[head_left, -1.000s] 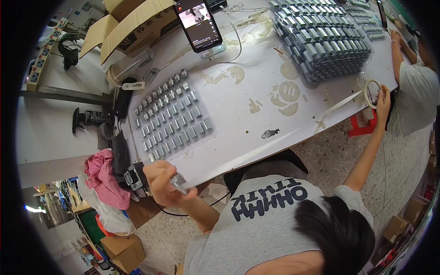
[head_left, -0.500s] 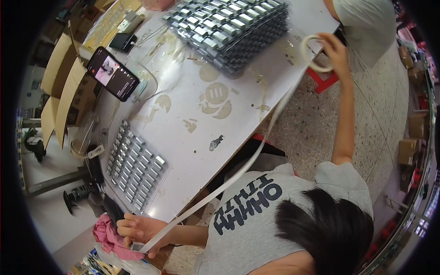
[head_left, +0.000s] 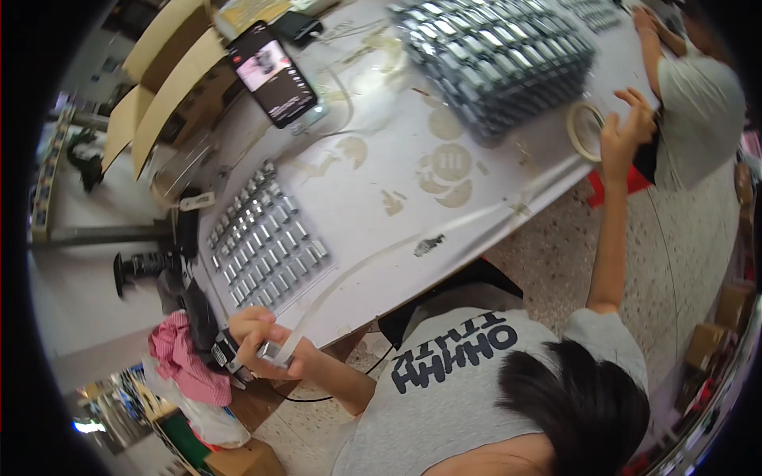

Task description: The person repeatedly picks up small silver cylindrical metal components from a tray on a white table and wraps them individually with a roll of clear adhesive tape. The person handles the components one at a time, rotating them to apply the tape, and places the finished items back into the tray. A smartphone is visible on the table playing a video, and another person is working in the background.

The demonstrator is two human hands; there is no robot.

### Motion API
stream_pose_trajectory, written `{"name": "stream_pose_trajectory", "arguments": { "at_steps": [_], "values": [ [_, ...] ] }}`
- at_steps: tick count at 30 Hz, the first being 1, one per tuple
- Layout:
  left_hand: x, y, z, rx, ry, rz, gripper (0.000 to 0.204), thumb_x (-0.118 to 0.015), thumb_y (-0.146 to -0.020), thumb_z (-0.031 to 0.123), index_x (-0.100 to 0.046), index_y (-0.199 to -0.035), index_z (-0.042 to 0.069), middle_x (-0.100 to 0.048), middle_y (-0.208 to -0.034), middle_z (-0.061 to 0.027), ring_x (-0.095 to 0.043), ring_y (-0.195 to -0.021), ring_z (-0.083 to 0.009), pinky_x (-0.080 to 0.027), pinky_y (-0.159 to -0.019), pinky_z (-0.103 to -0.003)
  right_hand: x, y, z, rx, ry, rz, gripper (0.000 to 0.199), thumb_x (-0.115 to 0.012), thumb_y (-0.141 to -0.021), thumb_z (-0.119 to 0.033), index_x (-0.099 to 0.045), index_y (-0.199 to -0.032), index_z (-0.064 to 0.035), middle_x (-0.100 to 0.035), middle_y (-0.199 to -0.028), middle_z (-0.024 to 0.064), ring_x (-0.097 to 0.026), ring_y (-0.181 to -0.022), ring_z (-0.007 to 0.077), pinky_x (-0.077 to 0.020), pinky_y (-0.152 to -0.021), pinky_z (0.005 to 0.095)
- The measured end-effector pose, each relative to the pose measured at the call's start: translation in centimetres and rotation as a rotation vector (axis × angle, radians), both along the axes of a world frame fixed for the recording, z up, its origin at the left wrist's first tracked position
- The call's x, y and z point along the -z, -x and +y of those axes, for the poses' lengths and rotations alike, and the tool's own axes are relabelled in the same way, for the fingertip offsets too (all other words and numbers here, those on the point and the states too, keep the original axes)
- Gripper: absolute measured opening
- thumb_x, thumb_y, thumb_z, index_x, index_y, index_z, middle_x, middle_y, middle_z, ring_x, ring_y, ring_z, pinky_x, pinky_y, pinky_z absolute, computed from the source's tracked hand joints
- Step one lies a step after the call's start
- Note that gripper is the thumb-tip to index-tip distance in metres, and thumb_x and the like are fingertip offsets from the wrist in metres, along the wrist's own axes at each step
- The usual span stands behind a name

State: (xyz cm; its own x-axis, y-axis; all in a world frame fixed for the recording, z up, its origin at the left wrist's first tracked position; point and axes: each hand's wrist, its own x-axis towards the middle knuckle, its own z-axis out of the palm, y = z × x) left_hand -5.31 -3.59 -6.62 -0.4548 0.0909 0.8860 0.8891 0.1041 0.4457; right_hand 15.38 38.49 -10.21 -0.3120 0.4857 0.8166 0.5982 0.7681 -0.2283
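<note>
Left hand [head_left: 258,343] at seven o'clock pinches the tape [head_left: 413,244] end; right hand [head_left: 623,131] at two grips the roll [head_left: 586,131]. Light, limp, sticky; best held by end and roll.

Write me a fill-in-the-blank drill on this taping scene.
1. The right hand holds a roll of ___.
2. The left hand pinches the strip's free ___.
3. The strip stretches along the edge of the white ___.
4. The phone lies with its screen ___.

Missing words: tape; end; table; lit
</note>
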Motion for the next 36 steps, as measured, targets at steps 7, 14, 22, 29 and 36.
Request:
{"name": "stream_pose_trajectory", "arguments": {
  "at_steps": [7,14,22,29,36],
  "values": [
    [2.5,2.3,1.9,0.100,0.112,-0.021,0.059,-0.054,-0.075,0.057,-0.046,-0.096,0.002,-0.043,-0.064,-0.0044,-0.041,-0.061,-0.0165,-0.032,-0.050,-0.027,-5.6,21.0,-13.1,-1.109,0.556,0.048,0.035,-0.057,-0.082,-0.020,-0.047,-0.108,0.0021,-0.050,-0.108,0.0132,-0.048,-0.100,0.0230,-0.0377,-0.087,0.0314],
    [3.8,2.7,2.9,0.336,0.078,-0.015,0.059,-0.066,-0.067,0.054,-0.050,-0.100,0.007,-0.047,-0.065,-0.0017,-0.040,-0.065,-0.0156,-0.032,-0.050,-0.025,-0.6,35.6,-12.2,-0.959,0.711,-0.176,0.077,-0.066,-0.070,-0.031,-0.029,-0.117,0.0168,-0.047,-0.108,0.0247,-0.049,-0.099,0.0299,-0.0385,-0.087,0.0322],
    [3.5,1.7,3.3,0.334,0.021,-0.078,0.045,-0.073,-0.062,0.045,-0.055,-0.085,0.011,-0.048,-0.066,0.0005,-0.041,-0.065,-0.0166,-0.032,-0.054,-0.025,1.0,37.7,-10.7,-0.996,1.063,-0.174,0.044,-0.052,-0.081,-0.035,-0.049,-0.099,0.0046,-0.058,-0.078,0.0136,-0.056,-0.073,0.0227,-0.0434,-0.069,0.0302],
    [2.9,1.5,2.8,0.086,0.235,-0.138,0.051,-0.073,-0.060,0.039,-0.057,-0.092,0.003,-0.050,-0.071,-0.0049,-0.046,-0.069,-0.0195,-0.035,-0.061,-0.029,-3.7,31.0,-16.2,-0.811,0.355,0.052,0.050,-0.046,-0.085,-0.042,-0.049,-0.101,0.0051,-0.049,-0.104,0.0206,-0.043,-0.099,0.0330,-0.0346,-0.085,0.0430],
    [1.5,0.9,3.2,0.230,0.233,-0.366,0.051,-0.075,-0.053,0.005,-0.057,-0.101,0.005,-0.056,-0.081,-0.0062,-0.049,-0.071,-0.0192,-0.040,-0.065,-0.029,-6.4,16.2,-22.7,-1.395,0.677,-0.256,0.031,-0.060,-0.078,-0.015,-0.050,-0.104,-0.0014,-0.051,-0.100,0.0136,-0.048,-0.096,0.0264,-0.0374,-0.084,0.0340]
  ]
}}
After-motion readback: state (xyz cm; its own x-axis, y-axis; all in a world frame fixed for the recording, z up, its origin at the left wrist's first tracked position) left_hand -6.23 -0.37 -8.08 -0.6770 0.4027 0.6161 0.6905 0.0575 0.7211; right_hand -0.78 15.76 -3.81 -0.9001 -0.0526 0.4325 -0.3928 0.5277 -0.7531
